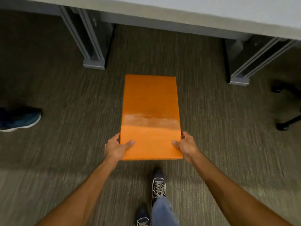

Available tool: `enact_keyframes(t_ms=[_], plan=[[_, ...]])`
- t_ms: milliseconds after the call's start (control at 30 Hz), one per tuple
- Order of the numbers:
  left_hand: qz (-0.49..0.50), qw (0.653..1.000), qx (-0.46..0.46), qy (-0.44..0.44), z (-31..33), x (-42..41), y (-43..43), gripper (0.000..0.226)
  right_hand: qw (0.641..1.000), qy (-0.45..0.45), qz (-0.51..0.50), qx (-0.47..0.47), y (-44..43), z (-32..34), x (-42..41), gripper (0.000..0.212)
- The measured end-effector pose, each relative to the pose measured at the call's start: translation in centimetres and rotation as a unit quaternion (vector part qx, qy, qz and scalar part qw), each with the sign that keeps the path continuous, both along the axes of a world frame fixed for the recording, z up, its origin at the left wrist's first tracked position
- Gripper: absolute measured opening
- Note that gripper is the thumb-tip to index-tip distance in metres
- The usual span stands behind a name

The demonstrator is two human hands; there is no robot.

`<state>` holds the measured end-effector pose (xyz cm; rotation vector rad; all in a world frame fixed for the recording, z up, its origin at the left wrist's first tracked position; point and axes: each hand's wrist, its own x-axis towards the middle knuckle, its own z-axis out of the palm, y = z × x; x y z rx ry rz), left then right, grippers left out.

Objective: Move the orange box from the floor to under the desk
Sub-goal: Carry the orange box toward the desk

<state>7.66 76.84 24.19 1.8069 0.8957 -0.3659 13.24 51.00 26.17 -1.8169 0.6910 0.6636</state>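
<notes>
The orange box (150, 111) is a long flat-topped carton held lengthwise in front of me above the carpet. My left hand (116, 146) grips its near left corner, thumb on the lid and fingers down the side. My right hand (184, 145) grips the near right corner the same way. The box's far end points at the gap under the desk (179, 15), whose pale top runs across the upper edge of the view. Whether the box's underside touches the floor is hidden.
Two grey metal desk legs (93, 51) (241, 72) stand on either side of the gap. Black office chair casters (283, 126) sit at the right. Another person's blue shoe (19, 119) is at the left. My own feet (158, 185) stand behind the box.
</notes>
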Motion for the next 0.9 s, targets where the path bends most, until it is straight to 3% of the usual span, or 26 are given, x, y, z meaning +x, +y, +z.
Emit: enact_keyframes(t_ms=[233,367,567,700,767,900], plan=[[0.024,0.997,0.062,0.028,-0.2,6.0,5.9,0.056,0.997,-0.031,0.064,-0.009,6.1,-0.8,7.3,0.046],[0.016,1.000,0.019,0.013,-1.6,10.9,8.7,0.044,0.996,-0.029,0.081,-0.004,9.4,-2.8,11.9,0.044],[0.012,1.000,0.020,-0.020,-3.8,15.0,13.2,0.044,0.998,-0.025,0.057,0.032,14.8,-5.8,16.5,0.044],[0.005,0.999,0.023,-0.022,-5.4,16.0,16.1,0.042,0.996,-0.044,0.071,-0.015,17.6,-7.7,17.7,0.040],[0.000,0.999,0.024,-0.032,-6.5,16.6,17.4,0.044,0.999,-0.028,0.041,0.004,18.9,-9.1,18.1,0.038],[-0.025,0.998,0.010,-0.048,-9.9,18.3,20.0,0.047,0.998,-0.035,0.040,-0.018,21.4,-12.3,19.1,0.046]])
